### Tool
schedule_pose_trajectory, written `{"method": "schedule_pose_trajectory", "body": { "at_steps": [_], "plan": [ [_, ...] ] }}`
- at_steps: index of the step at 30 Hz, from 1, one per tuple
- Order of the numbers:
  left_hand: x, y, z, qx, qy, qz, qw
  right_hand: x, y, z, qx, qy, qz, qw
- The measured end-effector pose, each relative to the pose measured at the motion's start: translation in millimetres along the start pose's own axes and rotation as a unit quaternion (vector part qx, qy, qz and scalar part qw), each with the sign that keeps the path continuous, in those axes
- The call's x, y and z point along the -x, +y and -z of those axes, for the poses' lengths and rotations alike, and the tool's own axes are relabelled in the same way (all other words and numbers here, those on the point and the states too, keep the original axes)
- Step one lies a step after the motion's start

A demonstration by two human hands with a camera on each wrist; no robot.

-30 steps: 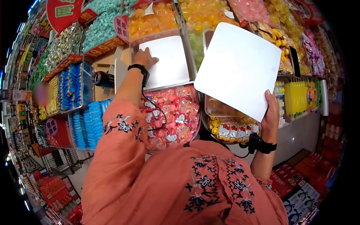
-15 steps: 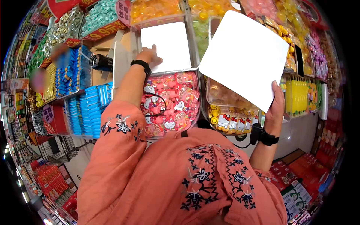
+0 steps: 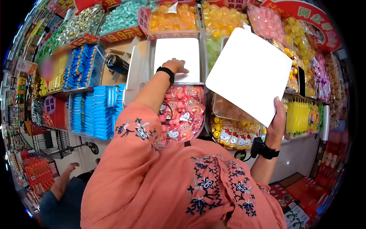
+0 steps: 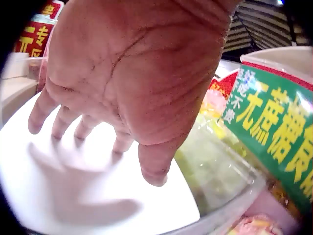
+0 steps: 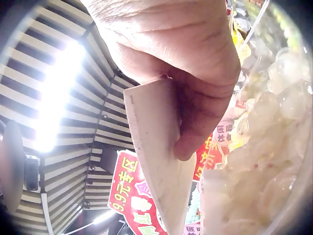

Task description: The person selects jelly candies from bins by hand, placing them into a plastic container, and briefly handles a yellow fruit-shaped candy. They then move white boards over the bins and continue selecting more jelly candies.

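A flat white board (image 3: 179, 47) lies in a clear bin in front of the body. My left hand (image 3: 175, 67) is over its near part, fingers spread and pointing down to its surface; in the left wrist view the fingertips (image 4: 57, 132) come right at the white surface, above their shadows. My right hand (image 3: 279, 118) grips a second white board (image 3: 248, 72) by its lower right corner, holding it tilted over the bins to the right. Its edge (image 5: 159, 142) shows in the right wrist view, between the thumb side and the fingers.
Pink wrapped sweets (image 3: 185, 110) fill a rounded bin below the left hand. Blue packets (image 3: 93, 112) and a dark bottle (image 3: 116, 63) are to the left. Yellow packs (image 3: 299, 118) sit at right. Another person's arm (image 3: 63, 181) shows at lower left, near a cart (image 3: 53, 145).
My left hand has shifted from the left edge of the lying board towards its near middle. The right hand keeps its grip on the other board. A person's arm has appeared at lower left.
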State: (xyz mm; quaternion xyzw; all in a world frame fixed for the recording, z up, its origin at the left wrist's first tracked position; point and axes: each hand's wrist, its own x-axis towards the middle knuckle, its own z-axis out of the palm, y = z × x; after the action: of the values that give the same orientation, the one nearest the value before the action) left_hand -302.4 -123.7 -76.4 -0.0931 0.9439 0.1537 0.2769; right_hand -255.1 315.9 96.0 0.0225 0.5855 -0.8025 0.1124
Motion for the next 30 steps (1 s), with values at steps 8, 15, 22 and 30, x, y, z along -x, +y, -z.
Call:
{"method": "schedule_pose_trajectory", "body": {
  "at_steps": [8, 15, 22, 30],
  "plan": [
    [138.8, 67.2, 61.3, 0.555, 0.137, -0.179, 0.801, 4.5, -6.7, -11.2, -0.051, -0.008, 0.009, 0.999],
    [285.3, 74.1, 28.4, 0.670, 0.208, -0.149, 0.697, 22.5, 1.9, -66.6, -0.026, -0.165, -0.029, 0.986],
    [379.5, 7.3, -33.2, 0.755, 0.391, -0.117, 0.513, 53.8, 19.6, -136.7, -0.010, -0.389, -0.106, 0.915],
    [497.9, -152.4, -148.9, 0.673, 0.582, 0.047, 0.453, 76.5, 18.9, -156.4, 0.035, -0.442, -0.136, 0.886]
  ]
}}
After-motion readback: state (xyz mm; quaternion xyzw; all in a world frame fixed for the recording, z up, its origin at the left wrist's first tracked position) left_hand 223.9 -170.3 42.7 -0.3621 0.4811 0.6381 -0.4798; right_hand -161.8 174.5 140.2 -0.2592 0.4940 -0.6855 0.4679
